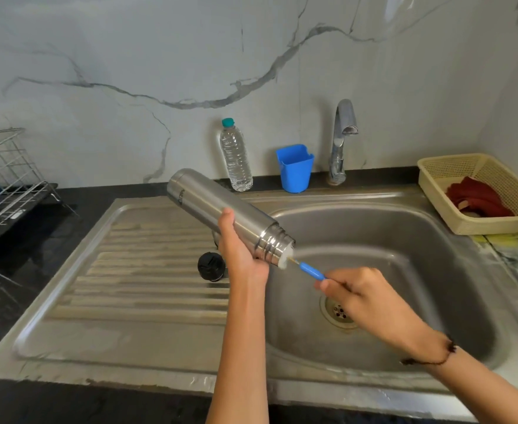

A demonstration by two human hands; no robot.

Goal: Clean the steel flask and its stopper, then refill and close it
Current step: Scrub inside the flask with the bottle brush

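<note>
Scrubbing inside: left hand (238,249) grips flask (227,217), right hand (363,296) pinches brush (312,271); next, rinse, then stopper (211,266)

No readable text anywhere. Only a dark printed mark on the side of the steel flask (221,209), near its base, too small and blurred to make out.

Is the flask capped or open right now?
Open: the flask's threaded mouth is bare with a brush in it, and the black stopper lies on the drainboard.
</note>
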